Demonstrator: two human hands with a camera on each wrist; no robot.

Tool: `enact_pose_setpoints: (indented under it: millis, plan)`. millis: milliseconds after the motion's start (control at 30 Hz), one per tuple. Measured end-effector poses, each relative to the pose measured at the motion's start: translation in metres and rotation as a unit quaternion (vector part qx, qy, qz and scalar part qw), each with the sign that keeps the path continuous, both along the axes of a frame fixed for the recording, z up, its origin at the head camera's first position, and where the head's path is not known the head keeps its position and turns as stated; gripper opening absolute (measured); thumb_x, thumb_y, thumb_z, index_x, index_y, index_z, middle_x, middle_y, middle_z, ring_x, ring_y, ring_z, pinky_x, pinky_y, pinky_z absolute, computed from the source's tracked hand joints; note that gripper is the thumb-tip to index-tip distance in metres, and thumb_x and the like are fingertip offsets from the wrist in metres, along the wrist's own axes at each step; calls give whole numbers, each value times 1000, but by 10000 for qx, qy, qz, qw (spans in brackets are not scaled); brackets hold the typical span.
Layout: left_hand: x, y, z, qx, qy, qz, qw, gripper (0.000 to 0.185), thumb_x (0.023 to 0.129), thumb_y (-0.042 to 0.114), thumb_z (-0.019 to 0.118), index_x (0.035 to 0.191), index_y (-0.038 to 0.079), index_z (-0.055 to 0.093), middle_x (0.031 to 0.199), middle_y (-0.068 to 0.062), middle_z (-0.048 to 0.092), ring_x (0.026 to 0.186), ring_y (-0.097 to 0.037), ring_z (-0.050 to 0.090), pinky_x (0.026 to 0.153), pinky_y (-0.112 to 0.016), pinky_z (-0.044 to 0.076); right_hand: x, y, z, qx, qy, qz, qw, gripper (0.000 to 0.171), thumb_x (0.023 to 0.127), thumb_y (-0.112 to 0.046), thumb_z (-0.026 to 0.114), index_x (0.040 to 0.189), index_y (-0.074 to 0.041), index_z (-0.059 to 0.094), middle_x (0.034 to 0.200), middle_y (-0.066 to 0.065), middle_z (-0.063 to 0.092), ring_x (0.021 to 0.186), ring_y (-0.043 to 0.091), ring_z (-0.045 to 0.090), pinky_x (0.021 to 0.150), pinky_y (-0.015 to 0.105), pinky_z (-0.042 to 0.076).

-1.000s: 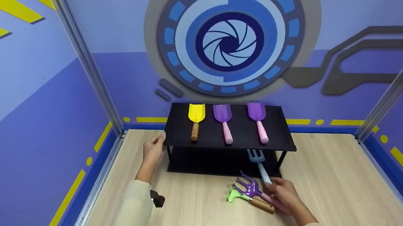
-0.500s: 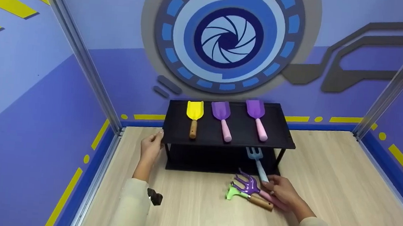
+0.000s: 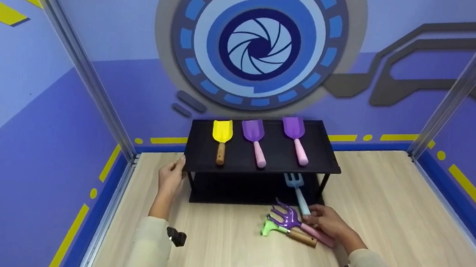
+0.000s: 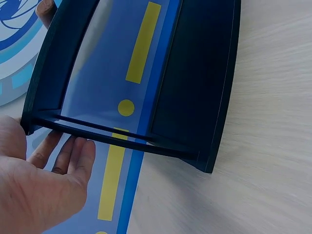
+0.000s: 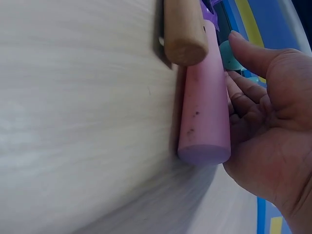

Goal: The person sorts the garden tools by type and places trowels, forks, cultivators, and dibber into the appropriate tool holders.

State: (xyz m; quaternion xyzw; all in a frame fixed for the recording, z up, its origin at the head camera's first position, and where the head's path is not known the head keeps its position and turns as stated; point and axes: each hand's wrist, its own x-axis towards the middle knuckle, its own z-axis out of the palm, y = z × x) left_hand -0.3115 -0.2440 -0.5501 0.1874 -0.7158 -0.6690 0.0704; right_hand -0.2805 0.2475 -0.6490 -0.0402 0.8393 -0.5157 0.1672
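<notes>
My left hand (image 3: 170, 179) holds the left edge of a black two-tier rack (image 3: 235, 167), thumb near the top and fingers under the upper shelf's edge bar (image 4: 117, 141). My right hand (image 3: 329, 221) pinches the handle end of a light blue hand fork (image 3: 302, 200), whose tines reach in over the lower shelf at the right. Part of the tines is under the upper shelf. Beside that hand, a purple claw rake (image 3: 288, 217) with a pink handle (image 5: 207, 107) lies against a light green tool (image 3: 271, 226) with a wooden handle (image 5: 184, 34).
On the upper shelf lie a yellow scoop (image 3: 222, 132) with a wooden handle and two purple scoops, one in the middle (image 3: 254, 130) and one at the right (image 3: 293, 128). The rack stands on a wooden table (image 3: 220, 251) near the printed back wall (image 3: 122, 94).
The head view has shifted slightly, so the whole scene sits a little further left. Both hands keep their holds, and the fork stays about where it was on the rack.
</notes>
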Motion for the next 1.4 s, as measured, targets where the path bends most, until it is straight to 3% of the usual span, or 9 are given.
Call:
enact_pose_setpoints:
  millis: [200,467,800,1000,1400]
  plan:
    - [4,-6,2,-9,50,40,10000,46,112,42,55,127,1,69,138,-16,64,127,-27,63,117,-44,54,-3,-8,-1,-116,-109,-131,9998,54,101,-21,75,138,13,57,111,16,74,91,16,66,76,28,58]
    - [8,-9,5,-21,44,163,9999,38,111,39,57,110,3,68,120,-7,66,111,-19,65,115,-45,55,-4,-19,-1,-187,-70,-284,9994,43,101,-20,73,129,11,62,102,12,73,87,16,65,74,31,57]
    - [6,-7,3,29,77,81,9999,40,111,39,56,120,2,70,127,-11,66,116,-23,65,116,-45,55,-6,-24,3,205,87,-342,9992,32,101,-24,73,116,3,67,94,10,71,82,19,64,69,30,54]
    - [5,-3,2,8,110,-37,9999,44,112,40,55,129,1,70,136,-16,65,123,-27,65,117,-47,54,-3,-23,1,113,81,-434,9990,30,101,-21,73,116,3,67,96,11,71,85,20,65,70,31,54]
    - [3,2,2,31,115,-30,9999,44,112,40,55,126,1,69,136,-15,64,127,-28,64,118,-46,53,-9,-23,-3,485,502,-596,9958,28,102,-27,74,111,0,74,91,9,73,80,18,64,68,30,53]
